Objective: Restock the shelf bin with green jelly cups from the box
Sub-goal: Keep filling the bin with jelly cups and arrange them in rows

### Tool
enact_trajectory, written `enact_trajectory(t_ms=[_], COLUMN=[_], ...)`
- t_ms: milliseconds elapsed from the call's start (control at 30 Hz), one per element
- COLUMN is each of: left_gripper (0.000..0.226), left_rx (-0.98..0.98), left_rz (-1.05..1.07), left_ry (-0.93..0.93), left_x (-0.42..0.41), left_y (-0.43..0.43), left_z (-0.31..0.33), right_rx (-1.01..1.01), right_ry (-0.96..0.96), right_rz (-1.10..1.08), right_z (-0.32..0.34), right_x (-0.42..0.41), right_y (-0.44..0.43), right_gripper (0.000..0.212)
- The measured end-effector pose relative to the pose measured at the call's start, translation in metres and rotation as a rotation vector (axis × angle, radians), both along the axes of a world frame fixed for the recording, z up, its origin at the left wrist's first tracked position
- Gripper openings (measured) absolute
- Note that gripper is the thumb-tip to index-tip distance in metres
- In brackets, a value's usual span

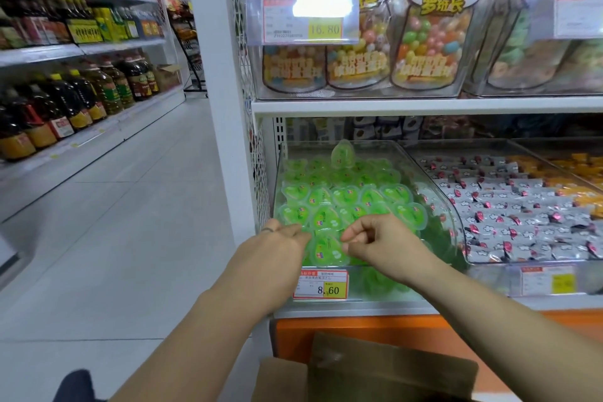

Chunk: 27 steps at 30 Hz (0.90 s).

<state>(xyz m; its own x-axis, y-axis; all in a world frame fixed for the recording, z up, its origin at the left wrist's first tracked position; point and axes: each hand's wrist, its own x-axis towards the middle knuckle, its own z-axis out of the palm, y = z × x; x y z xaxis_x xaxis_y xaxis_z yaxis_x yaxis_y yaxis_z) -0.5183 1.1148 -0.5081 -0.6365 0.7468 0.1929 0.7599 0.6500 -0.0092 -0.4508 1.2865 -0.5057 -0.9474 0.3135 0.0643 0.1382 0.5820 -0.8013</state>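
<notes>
Your left hand [277, 238] reaches into the front of the clear shelf bin [434, 206]. Its fingers [298, 232] lie fairly straight and close together, released, with the tips against the green jelly cups [326, 215] at the bin's front left. A ring sits on one finger of that hand.

Your right hand [375, 238] is just beside it, over the front row. Its fingers [354, 235] are curled in, and the tips meet the rim of the frontmost cup [326, 250]. You cannot tell whether they pinch that rim or only touch it.

The cups fill the bin in flat, overlapping rows, lids up. One cup [342, 153] stands on edge at the back.

A price tag [321, 284] reading 8.60 hangs on the bin's front, below your hands. The open cardboard box [391, 372] sits low in front of the shelf, beneath your right forearm; its contents are hidden.

To the right, a second clear bin [522, 264] holds silver-wrapped sweets [509, 206]. On the shelf above, bags of coloured candy [427, 42] stand behind a tag [324, 30] reading 16.80. Across the aisle on your left, oil bottles [75, 98] line the shelves.
</notes>
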Motion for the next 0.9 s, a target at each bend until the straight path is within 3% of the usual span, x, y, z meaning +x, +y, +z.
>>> enact_trajectory(t_ms=[433,567,833,900], left_gripper=[0.036,0.035,0.032,0.03], left_rx=[-0.012,0.085,0.414,0.467], left_rz=[-0.008,-0.036,-0.024,-0.026], left_ry=[-0.041,-0.064,-0.133,-0.142], left_x=[0.002,0.004,-0.006,-0.012], left_y=[-0.002,-0.001,0.009,0.011], left_z=[0.004,0.015,0.024,0.023], right_rx=[0.106,0.237,0.561,0.491], right_ry=[-0.001,0.157,0.046,0.02], right_rz=[0.03,-0.115,-0.146,-0.229], right_z=[0.008,0.03,0.012,0.009], right_x=[0.003,-0.016,-0.114,-0.137], right_y=[0.007,0.03,0.064,0.072], right_gripper=[0.008,0.002,0.064,0.076])
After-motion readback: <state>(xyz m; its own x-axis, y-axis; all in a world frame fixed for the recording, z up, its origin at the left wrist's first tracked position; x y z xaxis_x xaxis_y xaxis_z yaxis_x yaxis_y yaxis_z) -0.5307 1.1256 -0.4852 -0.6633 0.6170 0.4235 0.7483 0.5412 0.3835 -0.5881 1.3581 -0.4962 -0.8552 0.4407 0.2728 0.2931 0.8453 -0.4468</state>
